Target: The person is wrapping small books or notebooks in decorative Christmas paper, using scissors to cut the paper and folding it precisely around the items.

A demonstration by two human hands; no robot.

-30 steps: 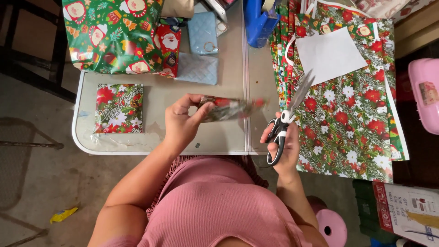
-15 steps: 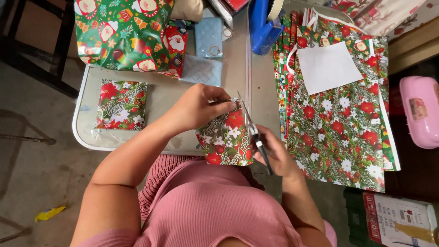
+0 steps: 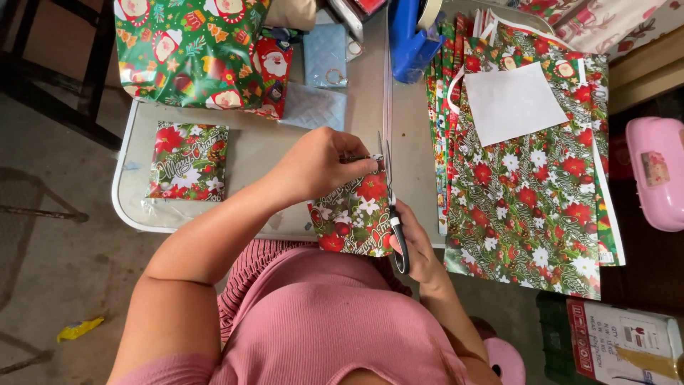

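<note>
Head camera looks down at a person cutting a small piece of wrapping paper [image 3: 353, 217] with red flowers on it. It sits at the near edge of the grey table [image 3: 263, 153], just in front of the person's body.

The left hand [image 3: 317, 165] pinches the top edge of the paper, so its grip is closed tight on the paper. The right hand [image 3: 417, 246] has its grip closed around the black handles of the scissors [image 3: 392, 207]. The blades point away from the body and run along the right edge of the paper. I cannot tell how far apart the blades are.

To cut well, I think the left hand should pull the paper flat and tight, so it does not fold between the blades. Its fingertips [image 3: 367, 165] are very close to the blades, so it would be safer to slide them a little to the left. Long, slow snips in a straight line should give a neat edge.

A wrapped little packet [image 3: 189, 160] lies well apart on the left. Big sheets of the same flowery paper [image 3: 531, 207] lie on the right, with a white sheet [image 3: 513, 103] on top. A blue tape holder [image 3: 410, 36] stands at the far side.
</note>
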